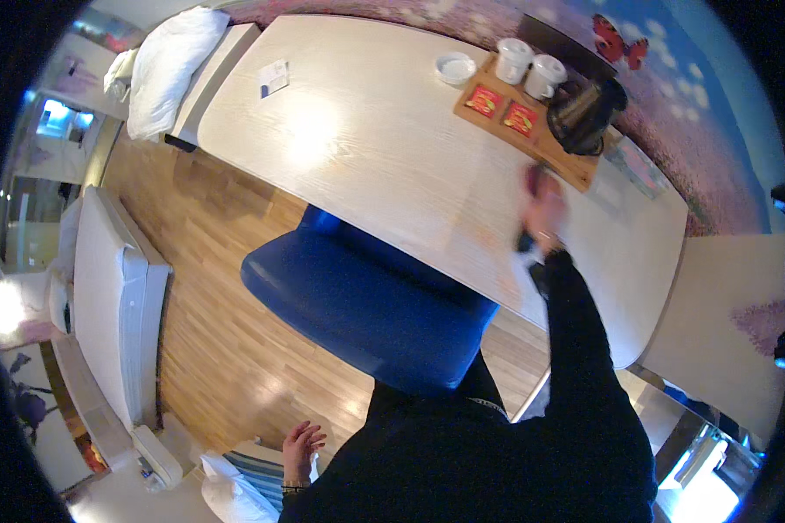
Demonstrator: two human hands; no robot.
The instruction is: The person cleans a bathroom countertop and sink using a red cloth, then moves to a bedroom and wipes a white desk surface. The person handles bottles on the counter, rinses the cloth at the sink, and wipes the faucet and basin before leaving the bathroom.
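My right hand (546,208), blurred by motion, is over the pale wood-grain table (392,124), just in front of a wooden serving tray (572,171). Dark patches show at its fingertips and beside the wrist; whether it holds something there is unclear. On the tray stand a dark electric kettle (579,121), a white lidded mug (514,62) and a second white lidded mug (545,77). Two red sachets lie there too, one a red packet (483,101) on the left. My left hand (303,448) hangs low at my side, empty, fingers loosely apart.
A blue padded chair (366,301) is partly under the table's near edge. A white dish (456,68) sits left of the tray, a printed card (274,79) farther left. Beyond the kettle lies a flat printed item (638,167). A bed (114,294) stands at far left.
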